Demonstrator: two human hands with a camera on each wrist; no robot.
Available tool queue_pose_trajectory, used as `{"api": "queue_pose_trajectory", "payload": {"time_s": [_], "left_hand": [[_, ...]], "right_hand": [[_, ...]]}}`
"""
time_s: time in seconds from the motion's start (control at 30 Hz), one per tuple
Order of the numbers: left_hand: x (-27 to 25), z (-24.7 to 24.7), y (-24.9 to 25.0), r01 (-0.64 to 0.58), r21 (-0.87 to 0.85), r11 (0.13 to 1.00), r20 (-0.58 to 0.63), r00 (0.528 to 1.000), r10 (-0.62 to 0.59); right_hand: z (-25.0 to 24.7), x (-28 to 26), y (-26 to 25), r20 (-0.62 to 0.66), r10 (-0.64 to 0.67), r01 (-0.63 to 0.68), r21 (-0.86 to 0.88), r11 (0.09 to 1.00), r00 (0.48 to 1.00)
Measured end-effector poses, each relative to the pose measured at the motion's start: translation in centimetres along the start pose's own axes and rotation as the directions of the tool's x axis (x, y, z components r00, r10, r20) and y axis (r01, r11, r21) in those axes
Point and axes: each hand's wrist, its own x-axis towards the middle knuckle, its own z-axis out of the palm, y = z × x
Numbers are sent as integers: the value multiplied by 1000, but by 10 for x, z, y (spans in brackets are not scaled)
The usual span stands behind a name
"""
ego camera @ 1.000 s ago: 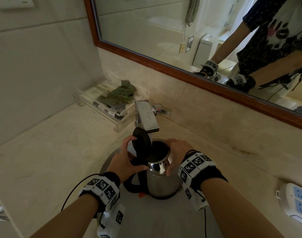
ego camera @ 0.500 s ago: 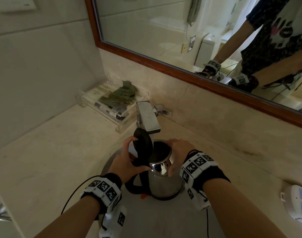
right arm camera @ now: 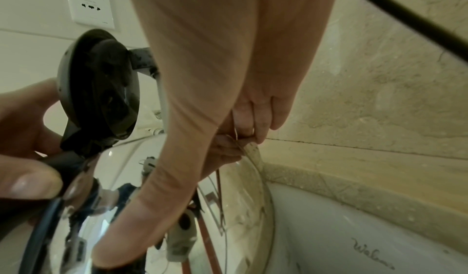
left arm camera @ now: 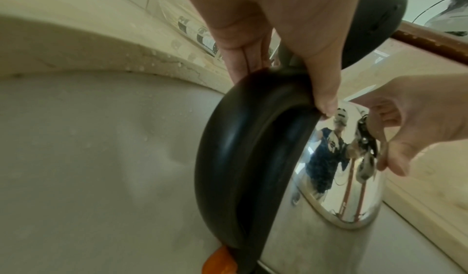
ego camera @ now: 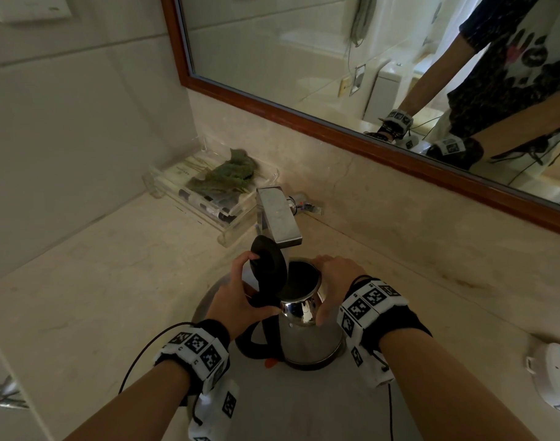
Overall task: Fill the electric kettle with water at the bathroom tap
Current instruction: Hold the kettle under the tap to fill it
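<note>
Your left hand (ego camera: 240, 297) grips the handle (left arm camera: 240, 168) with the lid (ego camera: 269, 265) flipped up, and your right hand's (ego camera: 336, 281) fingers curl round the rim of the kettle (ego camera: 307, 332), which sits in the basin (ego camera: 304, 409) at 6 o'clock from the tap (ego camera: 278, 218). Bring the open mouth squarely under the spout, since the raised lid stands nearest it and may knock it. A clear tray (ego camera: 208, 192) lies on the tabletop (ego camera: 81, 281) at 10 o'clock, a power strip (ego camera: 555, 377) at 3 o'clock, both well apart.

We see a shiny silver kettle (ego camera: 307, 335) with a black lid (ego camera: 269, 265) and black handle (ego camera: 256, 342). Behind the kettle, our beige marbled table (ego camera: 81, 281) meets a brown-framed mirror (ego camera: 336, 135); black-and-white checked tags band both wrists.
</note>
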Motion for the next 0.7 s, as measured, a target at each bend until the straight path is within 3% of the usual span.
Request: {"api": "queue_pose_trajectory", "payload": {"time_s": [0.7], "left_hand": [[1,0,0,1,-4,1000,12,1000,-1]], "right_hand": [[-2,-1,-1,0,-9,9,-17,1000,1000]]}}
